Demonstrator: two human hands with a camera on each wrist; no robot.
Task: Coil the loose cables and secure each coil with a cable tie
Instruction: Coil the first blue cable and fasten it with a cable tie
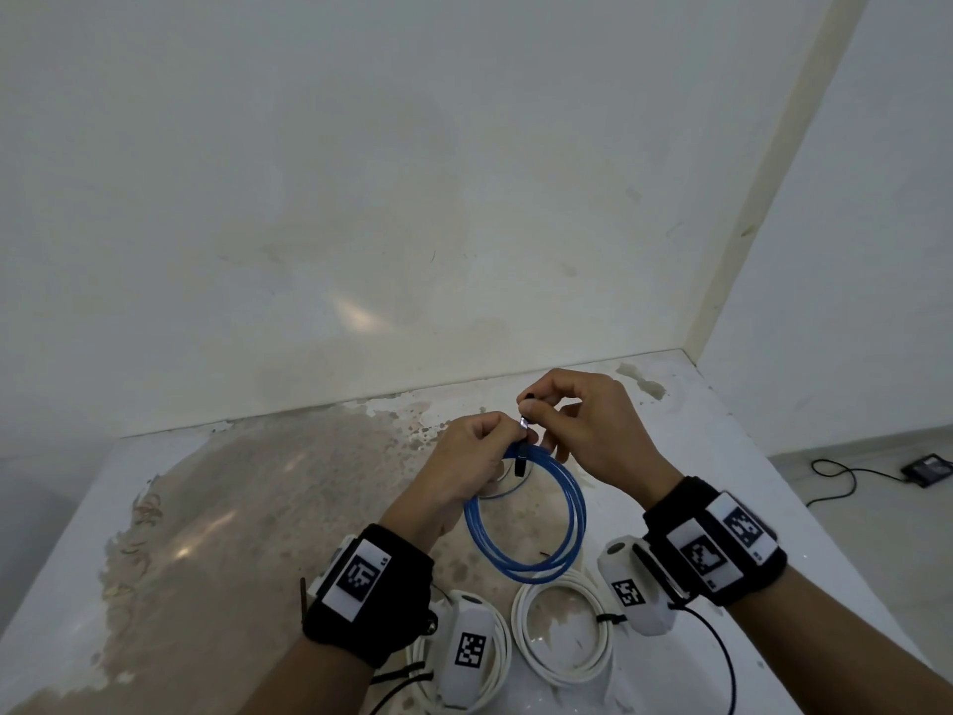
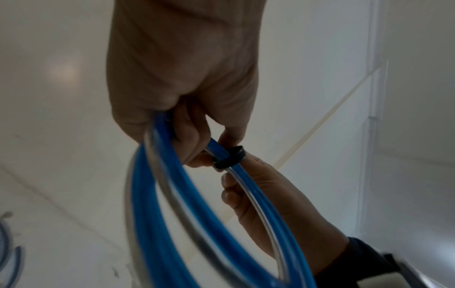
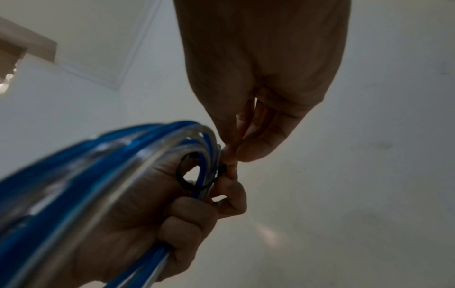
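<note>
Blue coil (image 1: 526, 518) btwn both hands

Several turns of glossy blue round cable (image 2: 157, 194), interleaved with clear tubing-like strand, gripped in curled fingers of left hand (image 2: 182, 78). Thin black plastic cable tie (image 2: 229, 157) looped around bundle just beyond grip, touching fingertips. Right hand (image 2: 261, 196) seen just past tie, fingers laid against outer side of bundle. Coil hung below grip, toward camera, blurred. White glossy surface (image 2: 61, 136) seen behind.
</note>
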